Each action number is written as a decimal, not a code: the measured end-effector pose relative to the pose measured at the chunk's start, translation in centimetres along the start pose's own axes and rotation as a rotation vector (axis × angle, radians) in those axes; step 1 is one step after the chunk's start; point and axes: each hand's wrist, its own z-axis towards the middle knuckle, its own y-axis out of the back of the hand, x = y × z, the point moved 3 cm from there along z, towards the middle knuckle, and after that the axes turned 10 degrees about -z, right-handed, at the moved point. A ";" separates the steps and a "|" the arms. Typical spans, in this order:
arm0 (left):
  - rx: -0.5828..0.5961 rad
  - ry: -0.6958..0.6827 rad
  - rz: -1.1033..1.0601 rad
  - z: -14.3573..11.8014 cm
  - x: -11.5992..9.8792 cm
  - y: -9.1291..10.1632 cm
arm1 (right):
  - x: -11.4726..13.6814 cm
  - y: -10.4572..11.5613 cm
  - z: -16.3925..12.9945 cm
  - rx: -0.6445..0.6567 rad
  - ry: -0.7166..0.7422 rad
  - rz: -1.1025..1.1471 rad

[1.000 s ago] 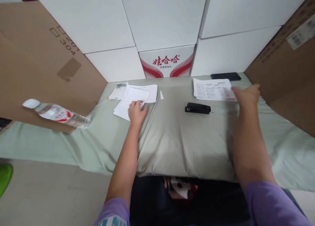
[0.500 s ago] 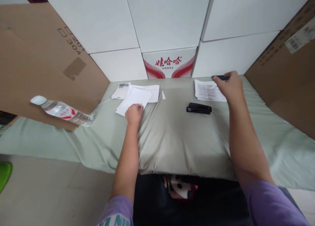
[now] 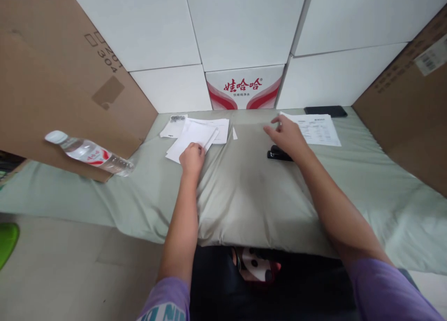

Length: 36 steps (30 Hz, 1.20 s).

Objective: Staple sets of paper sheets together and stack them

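Water bottle [image 3: 89, 153] lies on its side against the cardboard sheet [image 3: 52, 88]; black phone [image 3: 325, 111] near the white boxes [image 3: 240, 27].

Left hand [image 3: 191, 157]: on the near corner of the blank sheets [image 3: 191, 137], left part of the bed [image 3: 244, 190].
Right hand [image 3: 287, 135]: over the stapler [image 3: 278, 153] (mostly covering it), right of centre.
Printed sheets [image 3: 319, 129]: just right of the right hand.
Phone [image 3: 325, 111]: behind the printed sheets, against the boxes [image 3: 244, 27].
Paper scrap [image 3: 234, 134]: between the blank sheets and the stapler.
Bottle [image 3: 89, 152]: far left, lying against the cardboard [image 3: 59, 78].
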 end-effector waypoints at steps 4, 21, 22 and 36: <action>-0.200 -0.150 -0.165 -1.2 -2.7 0.6 | 2.6 -3.7 -1.7 0.286 0.067 0.287; -0.014 -0.020 0.047 -0.7 -1.5 -1.8 | -1.6 -13.9 -3.9 -0.134 -0.220 0.865; 0.019 0.050 0.089 -0.3 -0.5 -1.6 | -1.6 -13.8 -4.0 -0.139 -0.214 0.860; 0.156 0.179 0.139 0.2 0.6 -0.6 | -1.4 -13.5 -4.2 -0.137 -0.194 0.854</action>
